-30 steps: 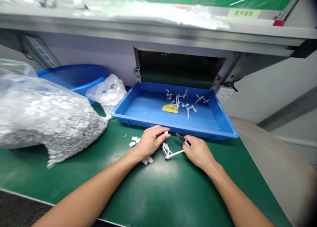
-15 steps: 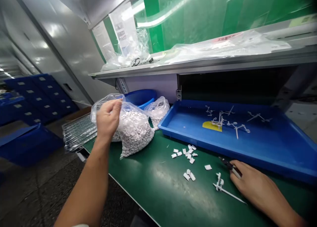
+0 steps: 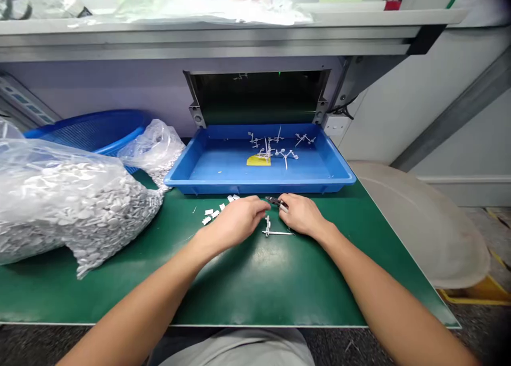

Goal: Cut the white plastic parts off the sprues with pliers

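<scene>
My right hand (image 3: pixel 301 212) rests on the green table, closed around a pair of side cutters (image 3: pixel 274 201) whose dark jaws point left. Just left of those jaws is my left hand (image 3: pixel 241 219), its fingers loosely bent and seemingly holding nothing. Between and slightly below both hands lies a white plastic sprue (image 3: pixel 268 228) with a long thin stem. Small white plastic pieces (image 3: pixel 208 212) lie loose beside the left hand, which partly covers the group. At far left sits a clear plastic bag (image 3: pixel 96 195) full of similar white pieces.
Behind the hands, a blue tray (image 3: pixel 255 188) holds several white sprues (image 3: pixel 286 155) under a dark wall opening (image 3: pixel 259 97). A blue basket (image 3: pixel 88 129) and a smaller bag (image 3: pixel 154 147) stand back left. A metal shelf (image 3: pixel 223 41) overhangs the table. A round pale surface (image 3: pixel 415 222) lies right.
My left hand has let go of the clear bag at left and moved across to beside the cutters. The view has turned right. The right hand still holds the cutters.
</scene>
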A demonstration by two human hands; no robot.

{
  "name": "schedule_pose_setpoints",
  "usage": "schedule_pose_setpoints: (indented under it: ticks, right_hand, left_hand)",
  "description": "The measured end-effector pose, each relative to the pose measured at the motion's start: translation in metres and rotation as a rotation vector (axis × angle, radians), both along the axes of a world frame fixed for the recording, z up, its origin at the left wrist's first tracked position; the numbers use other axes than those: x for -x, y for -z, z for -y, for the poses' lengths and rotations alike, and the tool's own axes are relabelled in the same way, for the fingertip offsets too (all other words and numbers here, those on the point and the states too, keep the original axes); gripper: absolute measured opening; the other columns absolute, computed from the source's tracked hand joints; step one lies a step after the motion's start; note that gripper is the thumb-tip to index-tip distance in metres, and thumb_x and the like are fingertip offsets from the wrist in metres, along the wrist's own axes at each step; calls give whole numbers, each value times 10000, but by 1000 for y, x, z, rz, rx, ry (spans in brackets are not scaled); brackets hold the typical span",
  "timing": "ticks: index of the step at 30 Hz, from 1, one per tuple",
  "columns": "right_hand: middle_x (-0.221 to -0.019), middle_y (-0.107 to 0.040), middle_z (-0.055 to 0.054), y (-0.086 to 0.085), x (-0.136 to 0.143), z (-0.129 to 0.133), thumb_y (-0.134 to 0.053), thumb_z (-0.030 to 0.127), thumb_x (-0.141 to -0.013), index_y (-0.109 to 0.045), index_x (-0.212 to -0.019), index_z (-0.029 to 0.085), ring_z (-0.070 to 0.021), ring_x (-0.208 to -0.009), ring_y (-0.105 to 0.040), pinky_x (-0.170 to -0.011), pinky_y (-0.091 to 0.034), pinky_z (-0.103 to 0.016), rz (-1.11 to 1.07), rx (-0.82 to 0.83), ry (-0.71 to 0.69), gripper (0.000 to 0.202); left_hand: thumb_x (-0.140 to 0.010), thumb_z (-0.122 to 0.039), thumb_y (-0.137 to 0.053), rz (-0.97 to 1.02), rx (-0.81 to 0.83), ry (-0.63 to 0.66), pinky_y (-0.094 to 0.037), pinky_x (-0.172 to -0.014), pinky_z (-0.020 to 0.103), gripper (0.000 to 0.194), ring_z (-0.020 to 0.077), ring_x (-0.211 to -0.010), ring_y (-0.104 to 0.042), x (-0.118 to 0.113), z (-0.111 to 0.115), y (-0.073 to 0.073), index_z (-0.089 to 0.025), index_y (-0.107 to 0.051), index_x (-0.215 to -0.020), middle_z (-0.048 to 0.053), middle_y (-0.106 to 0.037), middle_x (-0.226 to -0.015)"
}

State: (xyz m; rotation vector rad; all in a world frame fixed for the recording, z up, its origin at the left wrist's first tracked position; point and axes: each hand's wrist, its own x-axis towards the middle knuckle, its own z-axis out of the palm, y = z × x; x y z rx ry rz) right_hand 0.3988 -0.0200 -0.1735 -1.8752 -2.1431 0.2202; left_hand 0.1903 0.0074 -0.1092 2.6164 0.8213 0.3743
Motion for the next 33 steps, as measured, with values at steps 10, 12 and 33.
schedule_pose_setpoints:
  ticks: [10, 12, 33]
  right_hand:
    - [-917, -665, -42, 2, -2, -4, -568, 250, -826, -632, -981, 225, -202, -847, -609, -698, -376, -269, -75, 1, 14, 169]
    - [-901, -666, -43, 2, -2, -4, -570, 247, -813, -637, -959, 222, -203, -833, -608, -688, -372, -269, -109, -7, 27, 163]
    - [-882, -629, -25, -3, 25, 12, -517, 160, -812, -609, -979, 218, -198, -856, -563, -777, -422, -293, -315, -195, -80, 199]
  left_hand:
    - [-867, -401, -579, -36, 195, -175, -382, -546, 240, 238, 171, -632, -593, -14, 15, -13, -199, -705, -869, 20, -672, -721]
    - [-866, -397, -578, -44, 350, -197, -370, -502, 231, 259, 152, -558, -567, -15, 12, -6, -186, -691, -767, 11, -639, -632]
    - [-849, -48, -646, 1248, 1681, -431, -562, -584, 130, 80, 68, -661, -641, -2, -2, 39, -108, -625, -899, 24, -620, -795]
